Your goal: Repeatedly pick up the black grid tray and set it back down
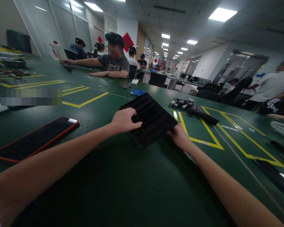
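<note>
A flat black ridged panel (153, 118) is held up tilted over the green table, between both hands. My left hand (126, 120) grips its left part, with the thumb and a finger curled over the near face. At the lower right corner, my right hand (180, 136) is closed on the panel, and some of its fingers are hidden behind it. The panel's exact kind cannot be made out. To the left of my left hand lies a phone-like device (38, 138) with a dark screen and an orange edge.
The green table (123, 189) carries yellow tape outlines (203, 138). Beyond the panel lie a blue cloth-like item (138, 92), bundled black cables (183, 103) and a long black object (204, 117). A dark device (274, 175) lies at right. A person (115, 60) sits across the table.
</note>
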`<state>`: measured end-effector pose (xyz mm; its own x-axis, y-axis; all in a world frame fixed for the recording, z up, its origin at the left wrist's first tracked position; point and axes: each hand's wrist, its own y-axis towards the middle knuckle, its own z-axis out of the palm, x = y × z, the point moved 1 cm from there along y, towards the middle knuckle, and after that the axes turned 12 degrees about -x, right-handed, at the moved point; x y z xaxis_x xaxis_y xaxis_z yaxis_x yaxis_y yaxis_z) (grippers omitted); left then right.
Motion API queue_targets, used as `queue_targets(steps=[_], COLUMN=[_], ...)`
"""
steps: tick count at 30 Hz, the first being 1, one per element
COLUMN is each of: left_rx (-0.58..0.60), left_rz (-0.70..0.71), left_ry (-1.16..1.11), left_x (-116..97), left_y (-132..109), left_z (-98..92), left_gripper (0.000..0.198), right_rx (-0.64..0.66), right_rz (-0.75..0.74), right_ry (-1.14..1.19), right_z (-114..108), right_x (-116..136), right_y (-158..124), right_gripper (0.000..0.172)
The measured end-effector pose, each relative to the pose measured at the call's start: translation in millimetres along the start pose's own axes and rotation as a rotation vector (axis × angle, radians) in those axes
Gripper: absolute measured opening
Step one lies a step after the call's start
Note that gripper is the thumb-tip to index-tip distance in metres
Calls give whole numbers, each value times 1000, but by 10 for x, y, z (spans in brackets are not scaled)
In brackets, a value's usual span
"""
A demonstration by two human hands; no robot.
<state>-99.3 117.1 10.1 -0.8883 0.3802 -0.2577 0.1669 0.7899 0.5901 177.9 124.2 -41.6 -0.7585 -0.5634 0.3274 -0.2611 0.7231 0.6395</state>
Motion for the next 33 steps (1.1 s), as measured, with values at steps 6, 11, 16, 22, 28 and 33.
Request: queue_targets(steps=[6,11,16,22,28,33], left_rx=[62,165,149,50,330,274], left_rz=[-395,-564,-390,-26,319,360], left_ry=[413,494,510,182,-58,-55], left_x=[631,896,825,154,-199,-135], left_y=[240,257,233,26,-222,-210], left_z=[-107,-144,-222,-28,422,427], left_gripper=[56,63,52,48,51,40], right_rx=[123,222,190,48,296,367], right_rz=[377,458,387,170,-74,-116], right_ry=[-478,-559,-619,-497,-199,-133], right_z=[-465,-551,-500,-290,31,10], right_x=[-535,-672,-635,-57,745,732], right_y=[15,-68,-74,17,-176,-135], right_gripper=[51,50,54,51,53,50])
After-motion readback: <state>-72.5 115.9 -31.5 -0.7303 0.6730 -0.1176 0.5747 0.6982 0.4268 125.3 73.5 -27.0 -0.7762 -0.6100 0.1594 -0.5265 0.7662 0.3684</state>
